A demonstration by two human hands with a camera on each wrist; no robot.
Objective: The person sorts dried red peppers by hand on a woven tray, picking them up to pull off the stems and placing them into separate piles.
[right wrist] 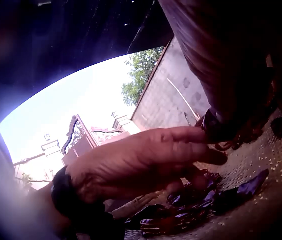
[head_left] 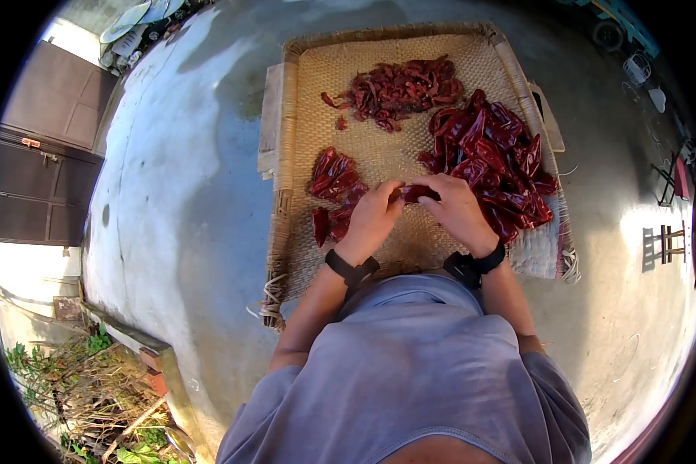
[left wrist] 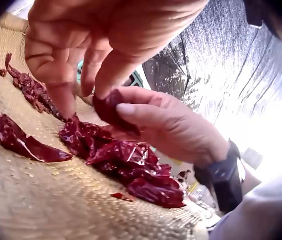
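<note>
My left hand (head_left: 373, 219) and right hand (head_left: 462, 210) meet over the near part of a woven tray (head_left: 394, 162). Between them is a dark red dried chili pepper (head_left: 417, 193). In the left wrist view, the right hand (left wrist: 168, 125) pinches the chili (left wrist: 110, 109) under its thumb, while the left hand's fingertips grip its upper end. Seen from the right wrist, the left hand (right wrist: 141, 160) reaches in with its fingers at the chili. Red chili pieces (head_left: 336, 185) lie just left of the hands, and a big heap of glossy chilies (head_left: 487, 151) lies to the right.
A pile of shrivelled chili bits (head_left: 406, 89) sits toward the tray's far side. White cloth (head_left: 535, 251) lies at the near right corner. Wooden boards (head_left: 271, 120) show beneath the tray. Around it spreads a concrete floor (head_left: 162, 193), with small stools (head_left: 669, 243) at right.
</note>
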